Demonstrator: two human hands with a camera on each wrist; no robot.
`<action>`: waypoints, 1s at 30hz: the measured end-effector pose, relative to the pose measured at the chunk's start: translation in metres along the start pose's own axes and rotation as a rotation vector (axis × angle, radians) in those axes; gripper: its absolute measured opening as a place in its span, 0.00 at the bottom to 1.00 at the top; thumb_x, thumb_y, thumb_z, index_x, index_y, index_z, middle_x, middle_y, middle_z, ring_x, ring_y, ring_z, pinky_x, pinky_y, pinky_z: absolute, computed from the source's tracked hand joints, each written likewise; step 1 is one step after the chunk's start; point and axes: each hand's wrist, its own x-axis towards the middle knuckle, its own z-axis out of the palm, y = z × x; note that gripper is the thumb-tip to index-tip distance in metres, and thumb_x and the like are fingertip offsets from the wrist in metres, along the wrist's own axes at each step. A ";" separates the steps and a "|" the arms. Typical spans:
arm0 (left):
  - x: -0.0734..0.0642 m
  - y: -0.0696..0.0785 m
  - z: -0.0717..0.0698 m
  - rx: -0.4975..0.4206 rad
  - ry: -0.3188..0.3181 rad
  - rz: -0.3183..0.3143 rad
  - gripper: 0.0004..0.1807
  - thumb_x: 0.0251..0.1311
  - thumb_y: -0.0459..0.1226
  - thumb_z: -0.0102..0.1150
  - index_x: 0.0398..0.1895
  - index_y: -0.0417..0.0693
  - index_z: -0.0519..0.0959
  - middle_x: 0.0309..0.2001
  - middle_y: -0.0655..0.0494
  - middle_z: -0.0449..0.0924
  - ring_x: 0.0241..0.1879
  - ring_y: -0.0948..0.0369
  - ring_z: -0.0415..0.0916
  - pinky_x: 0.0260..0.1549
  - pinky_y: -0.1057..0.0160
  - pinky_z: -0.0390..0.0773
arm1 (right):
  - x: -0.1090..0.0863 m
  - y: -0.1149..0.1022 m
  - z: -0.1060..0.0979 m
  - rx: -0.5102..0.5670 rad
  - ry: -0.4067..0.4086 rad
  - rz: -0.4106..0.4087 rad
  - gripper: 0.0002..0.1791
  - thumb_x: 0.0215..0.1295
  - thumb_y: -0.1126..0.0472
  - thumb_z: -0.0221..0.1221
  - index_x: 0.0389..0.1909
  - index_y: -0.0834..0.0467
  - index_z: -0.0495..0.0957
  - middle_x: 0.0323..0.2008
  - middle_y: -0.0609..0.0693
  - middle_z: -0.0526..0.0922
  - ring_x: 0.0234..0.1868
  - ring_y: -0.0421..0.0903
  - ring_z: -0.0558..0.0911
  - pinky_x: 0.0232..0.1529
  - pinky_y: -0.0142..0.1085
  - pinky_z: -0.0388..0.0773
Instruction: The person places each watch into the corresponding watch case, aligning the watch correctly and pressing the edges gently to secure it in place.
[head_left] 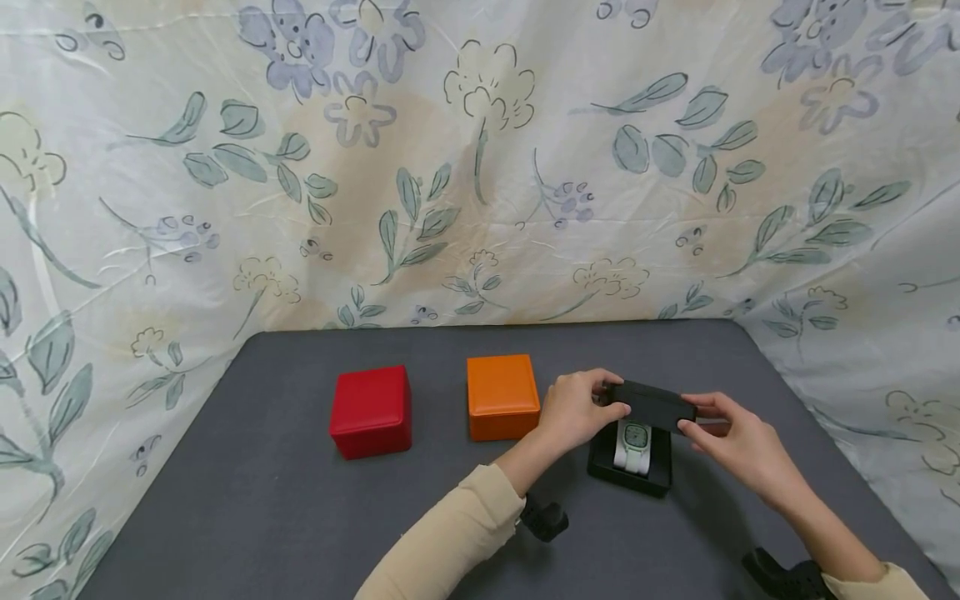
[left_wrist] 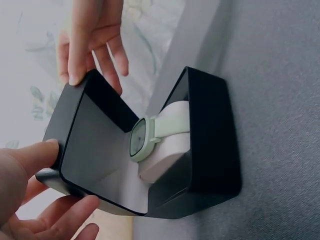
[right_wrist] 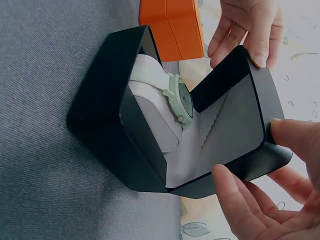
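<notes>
A black watch box (head_left: 630,482) stands on the grey table at the right, its hinged lid (head_left: 651,407) tilted up and partly open. Inside, a pale green watch (left_wrist: 143,137) is strapped round a white cushion (right_wrist: 155,117). My left hand (head_left: 573,410) pinches the lid's left corner between thumb and fingers. At the opposite corner, my right hand (head_left: 742,443) grips the lid the same way. Both wrist views show the lid's grey lining (right_wrist: 235,125) and the dark watch face.
To the left of the black box sits an orange box (head_left: 504,396), closed. A closed red box (head_left: 371,410) lies farther left. The grey table (head_left: 247,500) meets a flower-printed cloth (head_left: 480,183) at its back and sides.
</notes>
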 end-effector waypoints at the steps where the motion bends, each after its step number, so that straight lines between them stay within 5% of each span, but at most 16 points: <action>1: -0.001 0.000 0.001 0.002 0.003 0.000 0.18 0.51 0.49 0.64 0.47 0.64 0.79 0.39 0.67 0.82 0.36 0.70 0.77 0.32 0.73 0.73 | -0.001 0.000 0.001 0.000 0.003 0.000 0.35 0.60 0.39 0.54 0.61 0.57 0.65 0.51 0.68 0.73 0.37 0.51 0.84 0.33 0.41 0.80; 12: -0.016 0.000 0.006 0.040 0.021 0.001 0.18 0.50 0.47 0.66 0.46 0.64 0.79 0.35 0.66 0.79 0.25 0.74 0.69 0.22 0.77 0.67 | -0.014 0.001 0.013 -0.021 0.045 0.000 0.32 0.59 0.43 0.57 0.59 0.57 0.66 0.54 0.67 0.70 0.48 0.62 0.78 0.32 0.44 0.79; 30: -0.043 -0.017 0.030 0.095 0.117 0.078 0.20 0.46 0.44 0.70 0.46 0.62 0.79 0.28 0.63 0.73 0.21 0.73 0.60 0.19 0.76 0.60 | -0.031 0.011 0.043 -0.023 0.205 -0.106 0.24 0.46 0.65 0.69 0.47 0.58 0.73 0.43 0.58 0.75 0.38 0.55 0.82 0.26 0.29 0.77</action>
